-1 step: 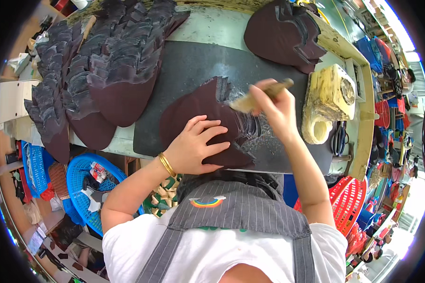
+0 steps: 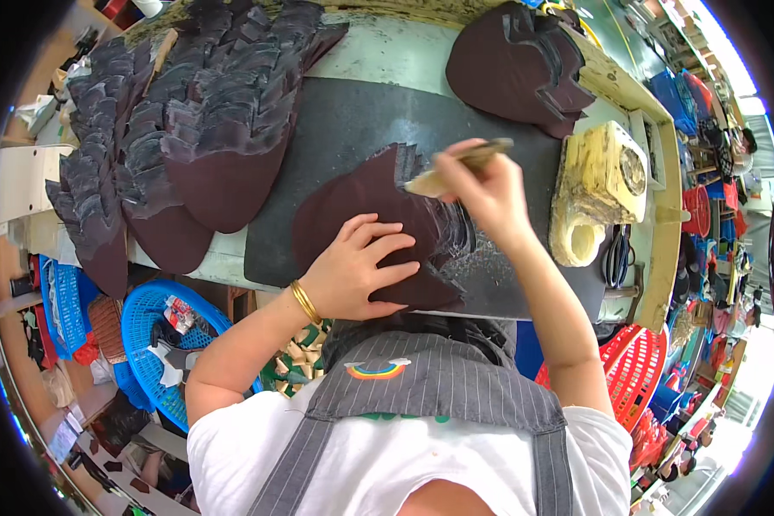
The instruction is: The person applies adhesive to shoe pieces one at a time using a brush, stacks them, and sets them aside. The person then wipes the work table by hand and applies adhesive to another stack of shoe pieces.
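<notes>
While a fanned stack of maroon pieces [image 2: 340, 198] is steadied by the left hand [image 2: 357, 271], a brush [image 2: 425, 183] is held in the right hand [image 2: 490, 193]. The left grip is released: nothing is grasped by it, and its fingers are laid spread and flat across the near part of the stack. The right grip is closed around the handle of the brush, whose pale bristles are pointed down and leftward at the stepped, greyish edges of the pieces; whether those edges are touched by the bristles cannot be told. The stack is placed on a black mat [image 2: 327, 120], near the front edge of a pale desk [image 2: 383, 47], directly before the person. Small pale flecks are scattered over the mat to the right of the stack. To the left, overlapping rows of similar pieces [image 2: 228, 189] are laid out with their dark edges stepped, and a smaller pile [image 2: 490, 73] is set at the far right. Beside the mat's right side, a stained, yellowish block-shaped holder [image 2: 598, 163] is seen, with dark-handled scissors [image 2: 617, 258] just beyond it. Two gold bangles [image 2: 303, 301] are worn on the left wrist.
</notes>
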The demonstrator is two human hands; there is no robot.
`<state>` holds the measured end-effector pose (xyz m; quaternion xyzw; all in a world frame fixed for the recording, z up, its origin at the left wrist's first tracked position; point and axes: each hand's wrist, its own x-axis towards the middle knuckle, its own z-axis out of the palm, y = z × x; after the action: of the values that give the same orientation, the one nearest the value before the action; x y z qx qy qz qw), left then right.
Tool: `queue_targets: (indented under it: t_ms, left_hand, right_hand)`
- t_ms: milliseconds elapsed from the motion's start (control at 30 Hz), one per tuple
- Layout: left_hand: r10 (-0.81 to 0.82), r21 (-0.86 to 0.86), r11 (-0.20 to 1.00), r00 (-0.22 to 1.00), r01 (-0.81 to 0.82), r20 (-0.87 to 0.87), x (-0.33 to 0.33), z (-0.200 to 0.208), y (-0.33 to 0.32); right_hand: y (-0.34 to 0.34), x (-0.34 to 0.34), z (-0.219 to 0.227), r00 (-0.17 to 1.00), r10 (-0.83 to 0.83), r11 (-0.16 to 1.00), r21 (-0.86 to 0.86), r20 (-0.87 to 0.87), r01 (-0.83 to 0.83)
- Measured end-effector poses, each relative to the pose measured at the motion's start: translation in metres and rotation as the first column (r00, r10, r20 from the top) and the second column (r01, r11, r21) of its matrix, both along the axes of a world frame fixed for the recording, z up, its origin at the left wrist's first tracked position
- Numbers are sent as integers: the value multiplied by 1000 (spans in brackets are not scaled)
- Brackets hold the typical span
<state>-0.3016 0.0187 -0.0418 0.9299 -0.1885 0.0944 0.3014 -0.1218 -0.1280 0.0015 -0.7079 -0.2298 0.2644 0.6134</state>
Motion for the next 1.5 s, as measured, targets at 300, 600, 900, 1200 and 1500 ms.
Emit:
queue_targets:
  t_ms: [300,600,900,1200,1500]
  left_hand:
    - [23,-37,999,997,-21,67,-6,-7,-1]
    - [36,-71,997,991,-27,130,-2,-16,1]
    - [104,-31,994,987,-101,121,-1,-3,1]
    - [86,-54,995,993,-82,75,-5,-4,-1]
    - [64,-34,997,997,-63,43,-2,1,3]
  right_hand:
    - [21,14,-11,956,256,939,-271,143,-210]
    - [-31,-27,6,916,381,886,-334,130,-321]
    - [-79,-25,21,903,366,890,-368,224,-270]
    - [36,13,-22,778,268,951,-26,568,-308]
    - [59,41,-9,744,266,961,-113,612,-251]
